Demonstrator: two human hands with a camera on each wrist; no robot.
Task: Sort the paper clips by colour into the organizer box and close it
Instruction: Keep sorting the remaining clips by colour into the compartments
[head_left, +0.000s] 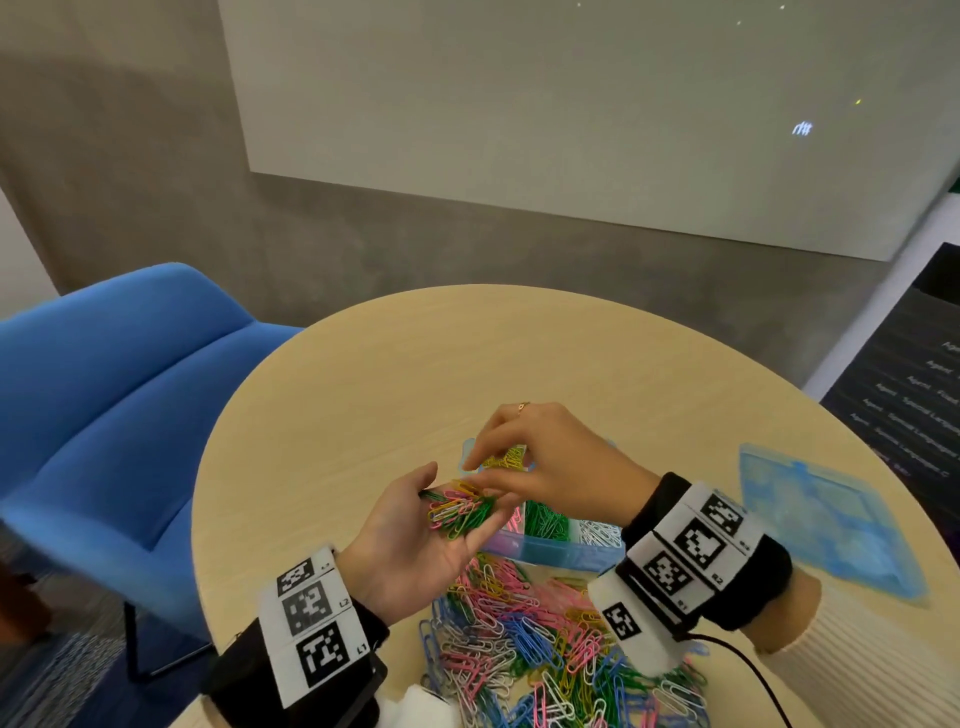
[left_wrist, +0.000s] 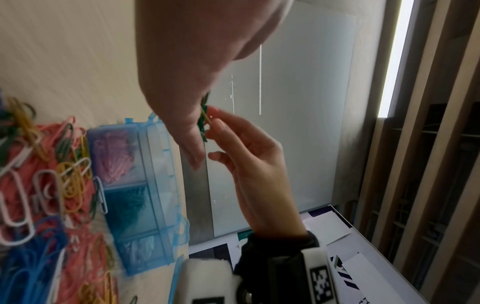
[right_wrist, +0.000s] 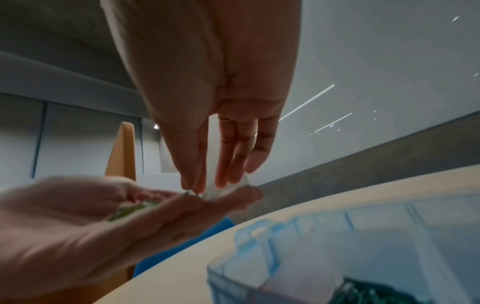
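My left hand (head_left: 410, 525) is held palm up over the table and carries a small handful of clips (head_left: 460, 512), mostly green with some yellow and pink. My right hand (head_left: 485, 480) reaches down into that handful, and its thumb and forefinger (right_wrist: 192, 186) meet on a clip there. Just behind both hands stands the blue translucent organizer box (head_left: 561, 553), open, with yellow, pink, green and white clips in separate compartments. The big mixed pile of paper clips (head_left: 545, 639) lies in front of it. In the left wrist view the box (left_wrist: 155, 185) shows pink, green and white compartments.
The box's loose blue lid (head_left: 821, 519) lies on the round wooden table (head_left: 363, 389) at the right. A blue chair (head_left: 119, 395) stands off the table's left edge. A dark printed board (head_left: 914, 395) leans at the far right.
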